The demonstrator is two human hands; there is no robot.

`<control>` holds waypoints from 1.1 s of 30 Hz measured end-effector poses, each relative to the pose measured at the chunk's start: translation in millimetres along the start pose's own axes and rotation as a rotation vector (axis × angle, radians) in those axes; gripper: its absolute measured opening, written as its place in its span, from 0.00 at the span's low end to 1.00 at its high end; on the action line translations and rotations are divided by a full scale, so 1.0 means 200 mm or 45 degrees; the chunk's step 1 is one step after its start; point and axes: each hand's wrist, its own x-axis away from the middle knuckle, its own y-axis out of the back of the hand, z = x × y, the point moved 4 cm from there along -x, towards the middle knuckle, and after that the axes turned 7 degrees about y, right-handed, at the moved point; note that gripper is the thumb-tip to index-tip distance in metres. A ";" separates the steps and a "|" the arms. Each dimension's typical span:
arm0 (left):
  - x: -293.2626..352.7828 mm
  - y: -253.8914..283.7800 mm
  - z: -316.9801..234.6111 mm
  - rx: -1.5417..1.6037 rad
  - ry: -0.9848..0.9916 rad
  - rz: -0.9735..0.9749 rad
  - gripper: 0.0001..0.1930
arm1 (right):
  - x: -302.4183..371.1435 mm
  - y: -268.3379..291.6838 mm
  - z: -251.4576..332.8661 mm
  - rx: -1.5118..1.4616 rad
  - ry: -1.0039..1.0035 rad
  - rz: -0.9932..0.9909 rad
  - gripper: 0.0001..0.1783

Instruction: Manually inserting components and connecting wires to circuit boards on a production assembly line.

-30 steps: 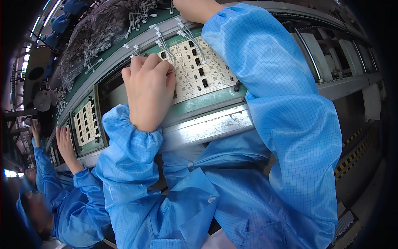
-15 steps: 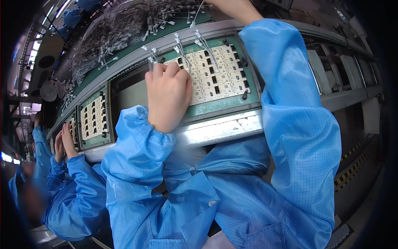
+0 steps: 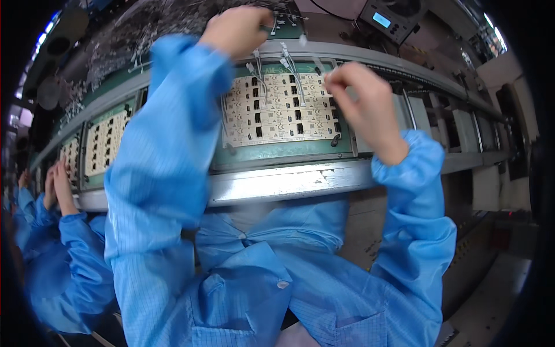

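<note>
A pale circuit-board panel [image 3: 277, 113] with black components lies in a green carrier [image 3: 277, 153] on the rail line before me. My right hand [image 3: 367, 107] is at the panel's far right corner, thumb and fingers pinched on a blurred white connector cable [image 3: 315, 58]. Two bundles of white cables [image 3: 292, 69] rest across the carrier's far edge and onto the panel. Beyond the far rail, my left hand [image 3: 240, 30] is closed beside loose white cables [image 3: 283, 23]. What its fingers hold, if anything, is hidden. My left sleeve covers the panel's left side.
A heap of cables in clear plastic [image 3: 167, 29] lies behind the far rail. A metal rail [image 3: 289, 184] runs along my side. At the back right stands a device with a lit screen [image 3: 381, 20]. A co-worker's hands [image 3: 59, 182] are at another panel on the left.
My left hand has left the panel and moved up past the far rail to the cables. My right hand has come back from beyond the rail to the panel's right corner. The view has shifted.
</note>
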 end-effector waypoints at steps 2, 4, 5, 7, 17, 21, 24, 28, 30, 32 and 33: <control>-0.14 -0.12 -0.11 -0.105 0.130 0.011 0.10 | 0.10 -0.07 0.02 0.022 -0.037 0.162 0.07; -0.25 -0.30 -0.10 -0.310 0.137 0.111 0.12 | 0.15 -0.12 0.04 -0.049 -0.196 0.215 0.07; -0.27 -0.35 -0.06 -0.297 0.161 0.097 0.12 | 0.16 -0.13 0.05 -0.072 -0.236 0.228 0.07; -0.29 -0.41 -0.04 -0.341 0.006 0.042 0.10 | 0.18 -0.13 0.09 -0.083 -0.283 0.258 0.06; -0.27 -0.48 0.00 -0.219 -0.086 -0.031 0.09 | 0.16 -0.14 0.09 0.139 -0.219 0.269 0.04; -0.24 -0.51 -0.05 -0.417 -0.058 -0.274 0.08 | 0.19 -0.18 0.04 -0.028 -0.429 0.336 0.04; -0.20 -0.37 -0.10 -0.163 0.141 -0.408 0.06 | 0.19 -0.17 0.04 -0.014 -0.451 0.366 0.04; -0.30 -0.36 0.10 0.460 0.209 -0.300 0.08 | 0.17 -0.18 0.08 0.110 -0.361 0.375 0.05; -0.32 -0.33 0.15 0.693 0.159 -0.263 0.11 | 0.17 -0.18 0.07 0.109 -0.374 0.354 0.05; -0.29 -0.28 0.18 0.805 0.203 -0.244 0.12 | 0.18 -0.19 0.07 0.099 -0.373 0.348 0.04; -0.26 -0.25 0.20 0.920 0.244 -0.226 0.12 | 0.17 -0.19 0.06 0.094 -0.374 0.342 0.04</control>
